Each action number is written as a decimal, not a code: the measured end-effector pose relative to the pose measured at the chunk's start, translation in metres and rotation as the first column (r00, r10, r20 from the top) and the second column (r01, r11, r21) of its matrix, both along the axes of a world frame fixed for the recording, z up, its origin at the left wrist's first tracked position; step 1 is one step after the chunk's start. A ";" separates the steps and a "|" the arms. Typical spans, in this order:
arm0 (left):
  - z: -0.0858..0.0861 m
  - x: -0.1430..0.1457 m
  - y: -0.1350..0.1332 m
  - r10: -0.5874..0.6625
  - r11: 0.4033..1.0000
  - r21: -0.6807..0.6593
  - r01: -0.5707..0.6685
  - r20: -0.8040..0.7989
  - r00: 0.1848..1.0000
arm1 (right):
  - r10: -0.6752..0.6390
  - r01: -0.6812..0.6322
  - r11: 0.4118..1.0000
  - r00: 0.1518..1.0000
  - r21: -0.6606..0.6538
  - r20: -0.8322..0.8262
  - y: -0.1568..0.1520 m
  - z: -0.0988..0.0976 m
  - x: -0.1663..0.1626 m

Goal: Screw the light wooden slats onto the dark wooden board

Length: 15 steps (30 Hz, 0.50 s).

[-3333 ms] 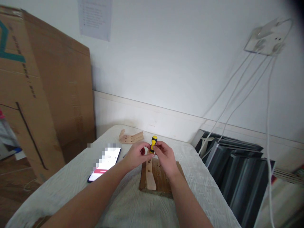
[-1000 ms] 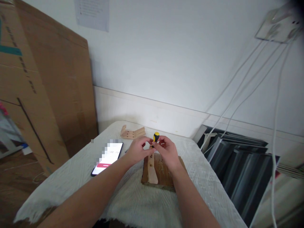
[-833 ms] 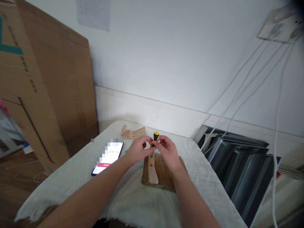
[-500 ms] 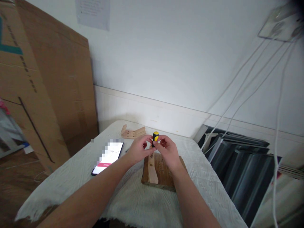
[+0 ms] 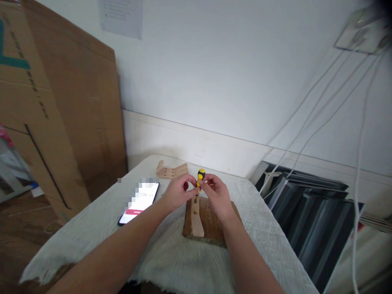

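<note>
"Screwdriver (image 5: 201,175) stands nearly upright, in the middle of everything. Why hold it that way?"

"Probably to keep it square to the wooden strip (image 5: 197,223) below. The right hand (image 5: 218,191) pinches its yellow-and-black handle low down, between thumb and fingers, a grip that suits small twists."

"And the left hand (image 5: 180,192)?"

"Its thumb and index finger curve into a narrow ring beside the tool's lower end, perhaps steadying it. Whether they clasp the shaft, a screw or just the strip, I can't tell."

"Why the board (image 5: 211,224) underneath?"

"Likely as a firm backing on the soft cloth (image 5: 251,209). The strip lies along its left part, far end under the hands. The loose wooden pieces (image 5: 172,172) and the phone (image 5: 143,199) sit off to the left, presumably out of the way."

"What differs from half a second ago?"

"The handle looks turned: black showed low by the fingers then; now yellow does, with a black band above. Both hands and the board hold their places."
</note>
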State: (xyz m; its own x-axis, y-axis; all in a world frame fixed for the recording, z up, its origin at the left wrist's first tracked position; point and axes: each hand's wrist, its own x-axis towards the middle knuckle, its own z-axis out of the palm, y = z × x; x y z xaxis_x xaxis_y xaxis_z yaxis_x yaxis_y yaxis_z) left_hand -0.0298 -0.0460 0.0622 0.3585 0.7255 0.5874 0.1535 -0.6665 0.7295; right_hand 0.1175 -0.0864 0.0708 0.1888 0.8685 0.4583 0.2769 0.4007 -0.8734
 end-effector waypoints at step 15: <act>0.001 0.001 -0.001 0.027 0.999 0.023 -0.025 -0.057 0.998 | 0.000 0.000 1.000 0.999 -0.021 0.040 0.000 -0.001 0.001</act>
